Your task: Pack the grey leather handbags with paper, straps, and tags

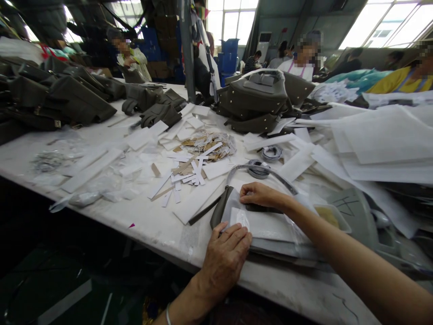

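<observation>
A dark olive handbag (219, 208) lies on its side near the front edge of the table, covered with white wrapping sheet (270, 225). Its handle (267, 168), wrapped in clear film, arches toward the far side. My left hand (227, 252) grips the bag's near left corner, thumb at the edge and fingers over the sheet. Above the bag's upper side, my right hand (259, 195) is closed with its fingers curled together; what they pinch, if anything, is hidden. A dark strap (207, 210) sticks out to the left of the bag.
Cut strips and tags lie in a pile (206, 146) mid-table. Two rolled grey coils (271, 152) sit beyond the handle. Dark bags (253, 97) are stacked at the back, more bags (67, 95) at far left. White sheets (385, 135) cover the right. Several people work behind.
</observation>
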`<state>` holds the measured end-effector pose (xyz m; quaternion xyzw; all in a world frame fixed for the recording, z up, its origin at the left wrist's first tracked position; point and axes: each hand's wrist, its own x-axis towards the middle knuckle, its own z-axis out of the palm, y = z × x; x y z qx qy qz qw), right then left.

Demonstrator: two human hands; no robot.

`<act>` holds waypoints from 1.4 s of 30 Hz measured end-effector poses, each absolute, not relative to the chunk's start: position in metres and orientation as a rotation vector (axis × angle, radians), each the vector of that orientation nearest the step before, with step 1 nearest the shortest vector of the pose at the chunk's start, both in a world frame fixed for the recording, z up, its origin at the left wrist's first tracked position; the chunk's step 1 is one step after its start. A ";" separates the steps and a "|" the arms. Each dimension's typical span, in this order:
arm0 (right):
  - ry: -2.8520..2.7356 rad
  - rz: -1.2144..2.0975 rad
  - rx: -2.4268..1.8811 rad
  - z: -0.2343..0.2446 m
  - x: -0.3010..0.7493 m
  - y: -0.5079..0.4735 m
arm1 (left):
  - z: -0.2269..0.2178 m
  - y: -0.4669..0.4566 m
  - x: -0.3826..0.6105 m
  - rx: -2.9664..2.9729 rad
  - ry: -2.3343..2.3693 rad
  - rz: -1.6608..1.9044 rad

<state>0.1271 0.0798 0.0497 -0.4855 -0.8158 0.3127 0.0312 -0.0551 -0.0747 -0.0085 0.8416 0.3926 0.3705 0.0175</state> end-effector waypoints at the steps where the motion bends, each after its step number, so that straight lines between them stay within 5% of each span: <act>1: -2.510 0.943 -1.523 0.052 0.126 0.080 | -0.009 -0.075 -0.055 2.608 1.215 1.143; 10: -2.413 0.396 -1.716 0.048 0.101 0.027 | -0.003 -0.079 -0.057 2.489 1.176 1.016; 19: -2.325 0.474 -1.759 0.049 0.122 0.030 | 0.019 -0.037 -0.087 2.182 1.376 0.955; 29: -2.342 0.844 -1.640 0.052 0.130 -0.010 | 0.057 0.002 -0.118 2.077 1.576 0.345; 32: -2.231 0.852 -1.678 0.073 0.148 0.016 | 0.055 0.020 -0.110 2.104 1.667 0.405; 35: -2.077 0.444 -1.979 0.086 0.168 0.075 | 0.041 0.041 -0.099 2.152 1.693 0.427; 42: -1.973 0.251 -2.188 0.040 0.177 0.177 | 0.012 0.067 -0.077 2.186 1.646 0.353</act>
